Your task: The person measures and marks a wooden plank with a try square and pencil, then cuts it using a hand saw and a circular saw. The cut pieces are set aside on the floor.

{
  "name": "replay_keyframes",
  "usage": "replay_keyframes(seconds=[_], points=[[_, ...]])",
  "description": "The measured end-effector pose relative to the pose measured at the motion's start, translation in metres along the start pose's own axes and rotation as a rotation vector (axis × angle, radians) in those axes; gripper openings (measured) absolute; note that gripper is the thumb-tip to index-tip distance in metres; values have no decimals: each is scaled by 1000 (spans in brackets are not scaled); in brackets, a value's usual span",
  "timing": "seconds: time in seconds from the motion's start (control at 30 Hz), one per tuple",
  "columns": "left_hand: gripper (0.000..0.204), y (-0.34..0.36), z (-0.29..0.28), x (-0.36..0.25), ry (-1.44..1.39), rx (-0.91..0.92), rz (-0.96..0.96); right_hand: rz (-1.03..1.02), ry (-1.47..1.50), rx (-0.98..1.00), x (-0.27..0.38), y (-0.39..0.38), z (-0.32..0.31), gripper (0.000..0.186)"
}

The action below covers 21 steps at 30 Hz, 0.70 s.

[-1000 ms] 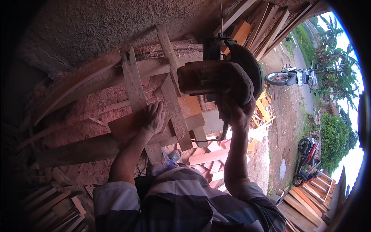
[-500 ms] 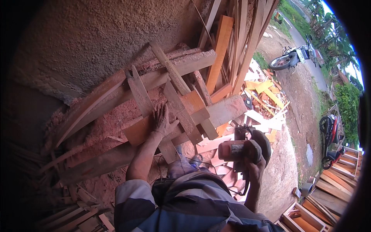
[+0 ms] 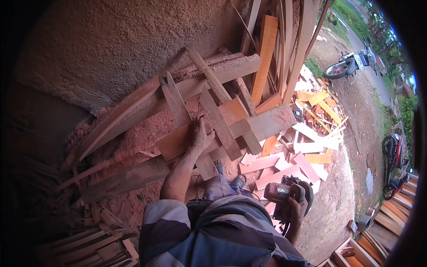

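Note:
My left hand (image 3: 201, 136) is at the right end of a short orange-brown board (image 3: 174, 141), its fingers drawn together around that end. The board lies across two long grey beams; the lower beam (image 3: 122, 180) passes under my left forearm. Beside my hand, crossed wooden strips (image 3: 220, 122) and a smaller orange block (image 3: 233, 111) rest on the beams. My right hand (image 3: 294, 208) grips a handheld circular saw (image 3: 282, 194), with a dusty reddish motor housing, held low at my right side away from the wood. Its blade cannot be made out.
Pink sawdust (image 3: 133, 144) fills the space between the beams. Tall planks (image 3: 267, 58) lean on the rough wall (image 3: 133, 40). Offcuts (image 3: 307, 147) cover the ground at right. Wooden frames (image 3: 351, 253), a parked motorbike (image 3: 353, 64) and a red one (image 3: 393, 158) stand farther right.
The view has shifted, so the scene sits farther right. My right hand has lowered the saw toward my body. My left hand's spread fingers have drawn together on the board.

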<state>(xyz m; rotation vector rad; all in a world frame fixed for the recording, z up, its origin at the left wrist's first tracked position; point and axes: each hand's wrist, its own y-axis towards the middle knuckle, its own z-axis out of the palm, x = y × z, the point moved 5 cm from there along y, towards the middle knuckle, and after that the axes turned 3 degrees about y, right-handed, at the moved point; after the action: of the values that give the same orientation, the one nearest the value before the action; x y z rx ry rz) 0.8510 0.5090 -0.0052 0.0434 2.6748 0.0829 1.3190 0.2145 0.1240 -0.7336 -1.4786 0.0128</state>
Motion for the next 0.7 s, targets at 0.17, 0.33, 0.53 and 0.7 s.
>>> replay_keyframes(seconds=[0.17,0.33,0.53,0.7], points=[[93,-9,-18,13,2,2,8,-35,-26,21,14,-2,8,57],[103,11,-42,10,11,171,-30,-67,-47,5,29,-4,18,60],[124,36,-48,6,248,422,-73,19,-42,-56,18,-4,15,57],[130,33,-44,5,133,424,7,68,-48,-114,8,-5,12,56]])
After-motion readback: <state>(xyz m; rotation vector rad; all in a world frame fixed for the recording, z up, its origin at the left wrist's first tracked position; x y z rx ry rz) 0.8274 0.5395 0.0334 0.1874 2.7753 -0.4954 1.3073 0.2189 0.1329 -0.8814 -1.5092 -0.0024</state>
